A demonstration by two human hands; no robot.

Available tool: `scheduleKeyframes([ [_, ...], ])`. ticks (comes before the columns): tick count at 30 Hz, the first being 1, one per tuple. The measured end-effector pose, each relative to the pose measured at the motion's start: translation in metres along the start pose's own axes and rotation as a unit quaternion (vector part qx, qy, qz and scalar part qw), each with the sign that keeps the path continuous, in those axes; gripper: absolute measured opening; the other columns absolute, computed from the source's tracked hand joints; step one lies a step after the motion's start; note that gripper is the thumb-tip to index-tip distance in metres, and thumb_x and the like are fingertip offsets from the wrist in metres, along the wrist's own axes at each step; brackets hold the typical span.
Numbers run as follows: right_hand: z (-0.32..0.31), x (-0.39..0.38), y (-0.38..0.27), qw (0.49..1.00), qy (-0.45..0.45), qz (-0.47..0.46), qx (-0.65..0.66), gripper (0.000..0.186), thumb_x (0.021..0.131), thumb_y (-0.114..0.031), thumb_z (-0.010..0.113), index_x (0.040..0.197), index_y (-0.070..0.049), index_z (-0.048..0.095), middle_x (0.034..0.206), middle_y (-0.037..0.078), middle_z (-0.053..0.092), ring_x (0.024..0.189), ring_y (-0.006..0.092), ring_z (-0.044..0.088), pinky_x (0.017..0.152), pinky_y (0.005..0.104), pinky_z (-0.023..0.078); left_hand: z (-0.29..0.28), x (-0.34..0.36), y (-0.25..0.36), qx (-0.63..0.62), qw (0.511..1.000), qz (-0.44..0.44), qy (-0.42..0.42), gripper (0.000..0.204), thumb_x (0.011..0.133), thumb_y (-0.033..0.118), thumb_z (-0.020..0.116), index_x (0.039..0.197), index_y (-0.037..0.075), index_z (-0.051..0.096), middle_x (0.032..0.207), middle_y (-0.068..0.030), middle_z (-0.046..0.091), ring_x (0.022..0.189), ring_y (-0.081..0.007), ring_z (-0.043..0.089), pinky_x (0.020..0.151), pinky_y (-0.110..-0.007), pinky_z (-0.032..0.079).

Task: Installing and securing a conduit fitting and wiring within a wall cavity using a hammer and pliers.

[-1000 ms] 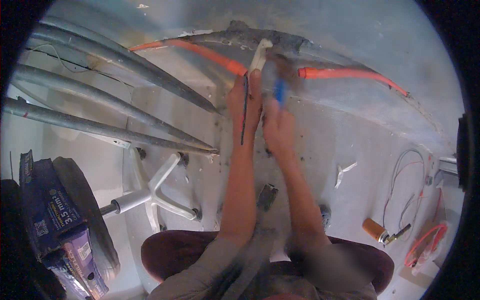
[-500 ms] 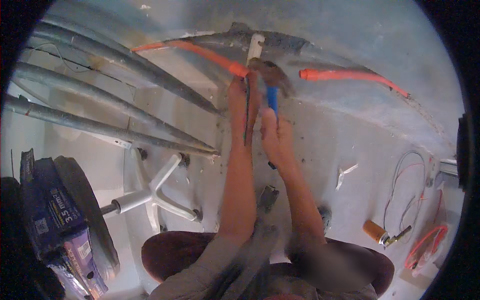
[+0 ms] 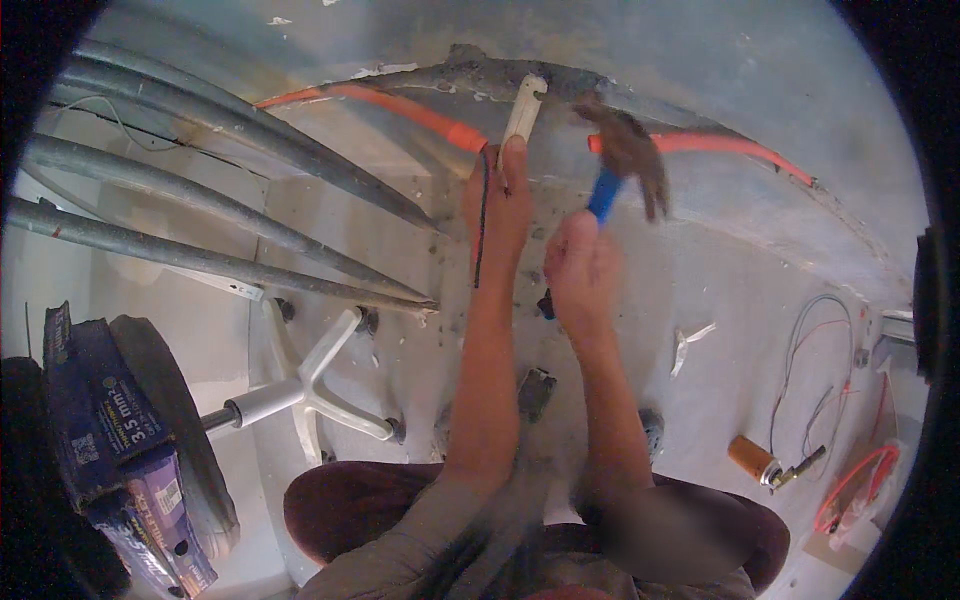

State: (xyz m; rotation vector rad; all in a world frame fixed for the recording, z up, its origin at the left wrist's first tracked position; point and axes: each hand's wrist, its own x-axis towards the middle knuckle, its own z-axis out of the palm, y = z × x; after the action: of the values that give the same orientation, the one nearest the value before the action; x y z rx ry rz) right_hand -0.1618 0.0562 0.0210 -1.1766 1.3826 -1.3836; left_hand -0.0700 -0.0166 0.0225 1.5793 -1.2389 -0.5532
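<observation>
My left hand (image 3: 500,205) is closed around a pale off-white bar (image 3: 523,112) that has a hooked notch at its top end. The bar points up toward a rough, chipped strip of wall (image 3: 480,75). Dark wires (image 3: 480,235) hang from the end of an orange conduit (image 3: 420,115) and lie along my left wrist. To the right, my right hand (image 3: 585,262) grips a claw hammer (image 3: 606,192) by its blue handle. Its brown head is blurred and overlaps the view of the second orange conduit (image 3: 720,146).
Several grey pipes (image 3: 220,180) slant in from the left. A white chair base (image 3: 320,385) lies beside a stack of dark blue packages (image 3: 120,420). On the right floor are an orange-brown canister (image 3: 752,460), a loop of wire (image 3: 795,345) and a clear bag with red cable (image 3: 855,490).
The hammer has swung right, away from the bar, with my right hand. My left hand has shifted slightly right and lower, and more of the bar shows.
</observation>
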Motion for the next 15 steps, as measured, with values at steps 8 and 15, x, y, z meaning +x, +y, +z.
scheduleKeyframes([
  [8, 0.007, 0.003, -0.006, 0.997, 0.036, -0.032, 0.066, 0.049, 0.106, -0.048, 0.042, 0.075, -0.010, 0.048, 0.061, -0.003, 0.044, 0.052, 0.0082, 0.042, 0.047, 0.0262, 0.032, -0.001, 0.002, 0.004, 0.079, 0.996, 0.005, 0.030, 0.052, 0.100, 0.050, 0.052, 0.097, -0.001, 0.062, 0.079, -0.0264, 0.064, 0.076, -0.0440, 0.064, 0.066, -0.048, 0.049],
  [15, 0.006, 0.009, -0.013, 0.991, -0.010, 0.113, 0.071, 0.050, 0.106, -0.050, 0.042, 0.070, -0.015, 0.040, 0.055, -0.005, 0.039, 0.045, 0.0058, 0.037, 0.041, 0.0250, 0.029, -0.004, 0.017, -0.007, 0.077, 0.997, 0.013, 0.009, 0.056, 0.100, 0.051, 0.051, 0.094, -0.002, 0.067, 0.077, -0.0278, 0.065, 0.078, -0.0459, 0.066, 0.065, -0.051, 0.049],
])
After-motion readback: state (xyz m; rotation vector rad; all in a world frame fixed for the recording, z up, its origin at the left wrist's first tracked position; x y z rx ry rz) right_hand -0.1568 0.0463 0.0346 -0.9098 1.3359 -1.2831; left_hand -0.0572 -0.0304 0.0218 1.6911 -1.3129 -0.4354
